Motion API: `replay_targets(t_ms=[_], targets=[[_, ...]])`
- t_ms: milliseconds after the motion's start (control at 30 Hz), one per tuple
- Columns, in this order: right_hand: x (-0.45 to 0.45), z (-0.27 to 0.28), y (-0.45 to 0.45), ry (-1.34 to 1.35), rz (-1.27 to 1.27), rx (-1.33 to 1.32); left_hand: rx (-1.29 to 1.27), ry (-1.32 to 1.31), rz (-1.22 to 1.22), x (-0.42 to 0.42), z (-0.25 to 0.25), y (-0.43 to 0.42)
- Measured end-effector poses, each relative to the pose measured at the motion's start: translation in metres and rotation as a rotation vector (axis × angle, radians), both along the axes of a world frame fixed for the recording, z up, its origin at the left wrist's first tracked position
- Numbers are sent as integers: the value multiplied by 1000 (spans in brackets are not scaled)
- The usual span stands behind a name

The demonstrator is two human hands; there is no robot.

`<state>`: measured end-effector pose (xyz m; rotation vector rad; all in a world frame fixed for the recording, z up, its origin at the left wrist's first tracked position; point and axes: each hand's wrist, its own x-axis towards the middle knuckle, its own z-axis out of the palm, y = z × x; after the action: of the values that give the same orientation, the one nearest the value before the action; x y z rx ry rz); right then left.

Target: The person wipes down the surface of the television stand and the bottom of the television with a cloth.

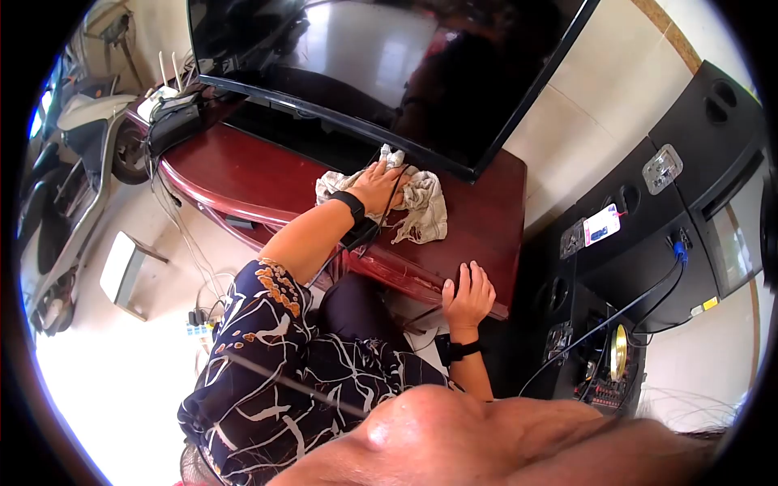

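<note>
My left hand [378, 191] presses down on a crumpled pale patterned cloth [425, 212], its fingers bent over the bunched fabric. The cloth lies on a dark red glossy TV stand [243, 174], just below the bottom edge of a large black television [389, 65]. A thin black cable [392, 202] runs across this hand, and part of a small black object [356, 235] shows below the wrist. My right hand [470, 296] rests palm down on the stand's front edge, fingers stretched, holding nothing. Both wrists wear black bands.
A white router [158, 101] and a black box [174, 130] stand at the stand's left end with tangled cables. Tall black speakers [632, 219] stand to the right. At left are a white stool [121, 271] and a parked scooter [93, 146].
</note>
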<state>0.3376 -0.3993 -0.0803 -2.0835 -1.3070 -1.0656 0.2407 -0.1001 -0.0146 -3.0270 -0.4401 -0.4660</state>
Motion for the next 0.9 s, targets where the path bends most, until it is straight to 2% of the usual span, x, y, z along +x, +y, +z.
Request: replay_targets(t_ms=[100, 233, 267, 400, 500, 567, 600, 700, 767, 833, 900], targets=[[-3, 6, -1, -2, 2, -10, -39, -2, -15, -17, -4, -4], [-1, 4, 0, 20, 10, -2, 138, -178, -63, -40, -14, -11], [-2, 4, -1, 23, 2, -4, 99, -223, -48, -49, -17, -16], [-2, 6, 1, 17, 5, -5, 77, -232, -46, -92, 3, -38], [-3, 6, 1, 12, 5, -8, 111, -280, -71, -112, 7, -27], [-3, 7, 1, -2, 2, -11, 96, -279, 15, -124, 7, -4], [-4, 7, 1, 3, -3, -20, 110, -397, 35, -127, 11, 7], [-7, 8, 3, -9, -9, -30, 93, -711, 147, -129, 40, 43], [-10, 9, 5, -6, -25, -30, 57, -805, 270, -132, 86, 43], [-13, 8, 8, -16, -27, -30, 96, -945, 245, -129, 115, 51], [-16, 9, 8, -16, -39, -24, 26, -919, 239, -123, 126, 52]])
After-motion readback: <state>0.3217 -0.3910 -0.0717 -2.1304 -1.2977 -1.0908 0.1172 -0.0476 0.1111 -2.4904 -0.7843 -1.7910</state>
